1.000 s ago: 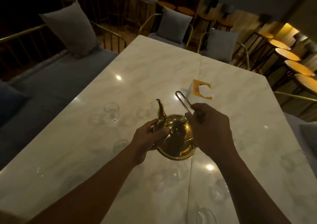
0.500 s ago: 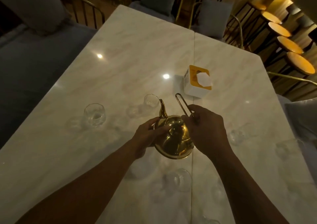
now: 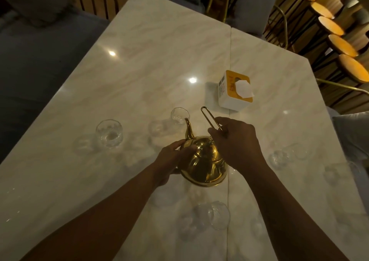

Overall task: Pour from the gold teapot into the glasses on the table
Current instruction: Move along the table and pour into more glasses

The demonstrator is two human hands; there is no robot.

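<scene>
The glasses are hard to read in the dim light. The right glass is little more than a smear, and whether any glass holds liquid, or anything runs from the spout, I cannot tell. The right hand hides the lower end of the wire handle, its fingers curled round it. The left hand cups the pot's side, thumb on the shoulder and fingers going out of sight behind.

The teapot is polished gold and round-bellied. It is held between the hands above the table and tipped forward, its spout tip at the near rim of the far glass. A left glass stands apart, and a near glass sits below the pot.

The table is pale marble in two slabs with a seam, with lamp glints on it. A tissue box sits beyond the right hand. A grey sofa lies to the left and round wooden stools stand at the upper right
</scene>
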